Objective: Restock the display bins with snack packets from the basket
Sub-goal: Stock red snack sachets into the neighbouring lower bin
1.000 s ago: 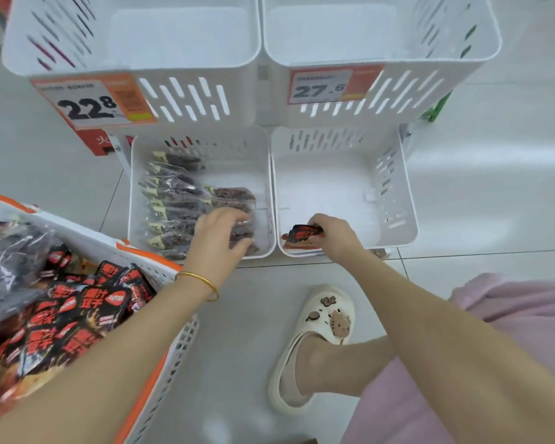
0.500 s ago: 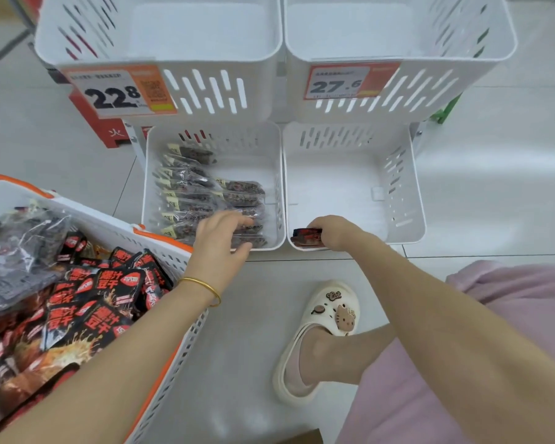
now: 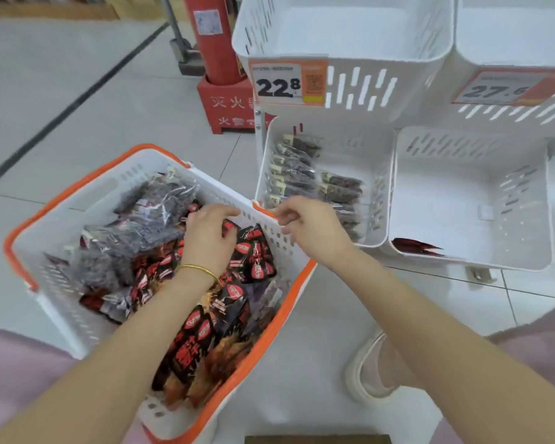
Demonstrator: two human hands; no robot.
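The white basket (image 3: 77,200) with an orange rim stands at the left, full of red-black snack packets (image 3: 253,251) and dark clear-wrapped packets (image 3: 154,203). My left hand (image 3: 207,233) is inside it, fingers bent down onto the red-black packets; whether it grips one is hidden. My right hand (image 3: 308,225) hovers over the basket's right rim, loosely curled and holding nothing. The lower left bin (image 3: 386,174) holds rows of dark packets (image 3: 298,168). A single red-black packet (image 3: 417,246) lies at the front edge of the lower right bin (image 3: 462,203).
Two upper bins carry price tags, 22.8 (image 3: 289,81) and 27.6 (image 3: 500,89). A red fire extinguisher (image 3: 218,43) on its stand is behind the basket. My foot in a white shoe (image 3: 364,376) rests on the tiled floor at the lower right.
My right hand let go of the red-black packet in the lower right bin and swung left to the basket. My left hand left the lower left bin and reached into the basket.
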